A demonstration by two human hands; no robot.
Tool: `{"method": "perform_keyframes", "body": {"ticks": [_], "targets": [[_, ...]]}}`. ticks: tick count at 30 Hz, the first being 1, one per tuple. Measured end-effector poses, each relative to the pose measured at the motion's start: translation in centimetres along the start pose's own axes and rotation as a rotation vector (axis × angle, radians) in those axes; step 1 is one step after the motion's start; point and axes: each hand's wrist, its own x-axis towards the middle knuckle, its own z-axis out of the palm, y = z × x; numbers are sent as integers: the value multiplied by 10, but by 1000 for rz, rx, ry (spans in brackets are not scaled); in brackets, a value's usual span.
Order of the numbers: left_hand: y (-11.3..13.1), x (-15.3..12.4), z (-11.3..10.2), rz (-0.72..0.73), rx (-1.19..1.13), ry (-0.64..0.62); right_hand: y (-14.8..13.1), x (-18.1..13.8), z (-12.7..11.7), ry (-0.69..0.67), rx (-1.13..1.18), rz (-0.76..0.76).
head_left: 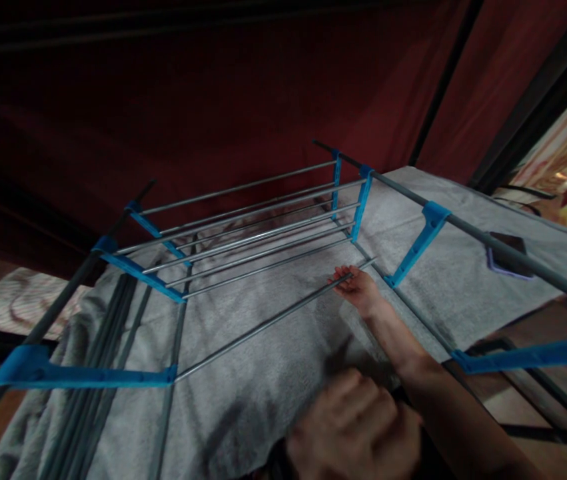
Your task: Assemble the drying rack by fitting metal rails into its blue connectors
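Observation:
A drying rack frame of grey tubes and blue plastic brackets stands over a grey cloth. One thin metal rod runs from the near left blue bracket up toward the right. My right hand is closed around that rod near its free right end, just left of a blue bracket. My left hand is low and close to the camera, blurred, with fingers curled into a loose fist; what it holds, if anything, I cannot make out. Several rods sit fitted between the far brackets.
A bundle of loose grey rods lies on the cloth at the left. A dark flat object on a purple pad rests at the right beyond the tube. Dark red fabric hangs behind. A black curved tube lies on the floor at the right.

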Motion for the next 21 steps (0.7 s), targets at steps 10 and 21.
{"method": "perform_keyframes", "body": {"ticks": [10,21], "targets": [[-129,-19,44,-653,216,-212,-7,10,-1,105,-1,14],[-157,-34,24,-824,190,-296,-15,14,-5,97,-6,16]]}}
